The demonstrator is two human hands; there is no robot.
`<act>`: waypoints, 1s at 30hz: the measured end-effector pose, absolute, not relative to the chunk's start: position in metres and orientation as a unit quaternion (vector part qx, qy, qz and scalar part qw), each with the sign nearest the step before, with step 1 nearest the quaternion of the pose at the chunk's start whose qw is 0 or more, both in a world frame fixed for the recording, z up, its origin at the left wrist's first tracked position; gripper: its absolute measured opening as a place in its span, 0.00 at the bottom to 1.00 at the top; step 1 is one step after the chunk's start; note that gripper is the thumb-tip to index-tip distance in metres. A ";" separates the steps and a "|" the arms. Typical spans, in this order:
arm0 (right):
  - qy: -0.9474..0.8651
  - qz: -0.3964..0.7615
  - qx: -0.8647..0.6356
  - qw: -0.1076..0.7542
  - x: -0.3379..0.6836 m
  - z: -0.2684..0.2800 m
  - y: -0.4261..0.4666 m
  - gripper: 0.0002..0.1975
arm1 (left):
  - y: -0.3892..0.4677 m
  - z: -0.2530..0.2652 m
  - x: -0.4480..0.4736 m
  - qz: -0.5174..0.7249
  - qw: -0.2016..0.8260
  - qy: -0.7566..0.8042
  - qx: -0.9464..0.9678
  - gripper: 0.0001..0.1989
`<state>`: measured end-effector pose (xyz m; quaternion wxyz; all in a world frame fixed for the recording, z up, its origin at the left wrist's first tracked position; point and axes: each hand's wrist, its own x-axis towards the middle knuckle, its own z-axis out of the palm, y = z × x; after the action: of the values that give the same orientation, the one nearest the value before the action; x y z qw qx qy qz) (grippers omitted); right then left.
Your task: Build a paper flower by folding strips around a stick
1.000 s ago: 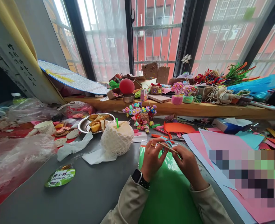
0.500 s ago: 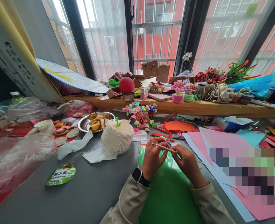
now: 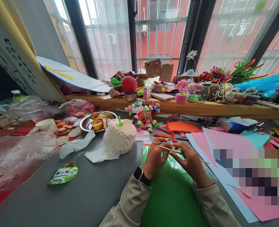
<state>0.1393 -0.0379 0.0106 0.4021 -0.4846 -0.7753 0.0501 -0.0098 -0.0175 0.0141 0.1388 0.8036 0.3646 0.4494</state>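
Note:
A thin wooden stick [image 3: 174,150] slants across both hands above a green sheet [image 3: 172,201]. My left hand [image 3: 154,157], with a ring and a watch, is closed with its fingers curled around the stick's left end. My right hand [image 3: 190,160] has the stick between thumb and fingers, and the far end sticks out past its right side. The fingertips of both hands nearly meet. A small teal bit shows between them, mostly hidden by the fingers, so its kind is unclear.
A netted white coconut [image 3: 119,138] with a green straw stands left of my hands, near a metal plate [image 3: 84,124] of peels. Pink paper [image 3: 226,142] and other sheets lie at right. Tiny crafted flowers [image 3: 144,113] stand before the cluttered wooden sill [image 3: 106,102].
My right hand's index finger and thumb have moved left along the stick and spread apart, reaching closer to my left fingertips. Less of the teal bit shows now.

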 end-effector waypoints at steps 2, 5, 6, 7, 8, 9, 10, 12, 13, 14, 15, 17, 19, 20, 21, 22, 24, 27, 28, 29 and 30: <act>-0.783 0.047 -0.465 0.411 0.141 0.012 -0.038 0.14 | -0.017 0.016 -0.011 0.462 0.173 0.348 0.797 0.05; -0.798 0.034 -0.441 0.410 0.144 0.012 -0.037 0.13 | -0.017 0.018 -0.013 0.473 0.224 0.332 0.785 0.04; -0.798 0.031 -0.437 0.413 0.144 0.012 -0.037 0.13 | -0.017 0.019 -0.013 0.475 0.238 0.329 0.780 0.04; -0.796 0.029 -0.436 0.419 0.145 0.012 -0.037 0.12 | -0.017 0.020 -0.013 0.476 0.249 0.327 0.777 0.04; -0.793 0.028 -0.435 0.426 0.145 0.011 -0.037 0.11 | -0.017 0.021 -0.013 0.474 0.260 0.324 0.776 0.03; -0.789 0.028 -0.437 0.431 0.146 0.011 -0.037 0.10 | -0.018 0.021 -0.013 0.472 0.270 0.321 0.775 0.03; -0.786 0.027 -0.439 0.435 0.146 0.011 -0.037 0.09 | -0.018 0.022 -0.013 0.470 0.280 0.316 0.775 0.02; -0.777 0.031 -0.450 0.439 0.146 0.012 -0.038 0.08 | -0.018 0.023 -0.014 0.468 0.300 0.307 0.772 0.02; -0.772 0.035 -0.456 0.442 0.146 0.012 -0.038 0.07 | -0.018 0.023 -0.014 0.469 0.314 0.302 0.769 0.03; -0.767 0.044 -0.460 0.445 0.146 0.014 -0.038 0.07 | -0.018 0.023 -0.015 0.468 0.333 0.297 0.763 0.04; -0.764 0.058 -0.461 0.448 0.146 0.016 -0.039 0.07 | -0.017 0.022 -0.016 0.464 0.363 0.293 0.753 0.04; -0.764 0.104 -0.457 0.444 0.145 0.020 -0.039 0.08 | -0.016 0.021 -0.018 0.438 0.449 0.290 0.723 0.07; -0.766 0.159 -0.461 0.420 0.144 0.024 -0.040 0.11 | -0.014 0.019 -0.019 0.399 0.536 0.296 0.683 0.11; -0.764 0.181 -0.470 0.403 0.144 0.025 -0.041 0.12 | -0.013 0.018 -0.020 0.380 0.565 0.301 0.668 0.12; -0.761 0.199 -0.481 0.387 0.145 0.025 -0.041 0.12 | -0.012 0.017 -0.020 0.366 0.582 0.307 0.658 0.13; -0.758 0.212 -0.491 0.373 0.145 0.025 -0.041 0.12 | -0.011 0.016 -0.021 0.358 0.590 0.313 0.653 0.14; -0.756 0.230 -0.500 0.356 0.147 0.024 -0.041 0.11 | -0.010 0.016 -0.021 0.352 0.590 0.325 0.650 0.14; -0.756 0.251 -0.497 0.344 0.149 0.022 -0.041 0.12 | -0.009 0.016 -0.021 0.347 0.595 0.334 0.643 0.14; -0.756 0.259 -0.496 0.339 0.150 0.022 -0.041 0.12 | -0.008 0.016 -0.021 0.343 0.601 0.333 0.640 0.14; -0.756 0.268 -0.494 0.334 0.150 0.023 -0.041 0.12 | -0.008 0.016 -0.021 0.338 0.607 0.331 0.638 0.14; -0.756 0.278 -0.492 0.330 0.150 0.024 -0.041 0.12 | -0.008 0.017 -0.021 0.334 0.614 0.328 0.635 0.14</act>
<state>0.1497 -0.0406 0.0237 0.3300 -0.4919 -0.7562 0.2780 -0.0214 -0.0080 0.0166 0.6139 0.6355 0.3280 0.3341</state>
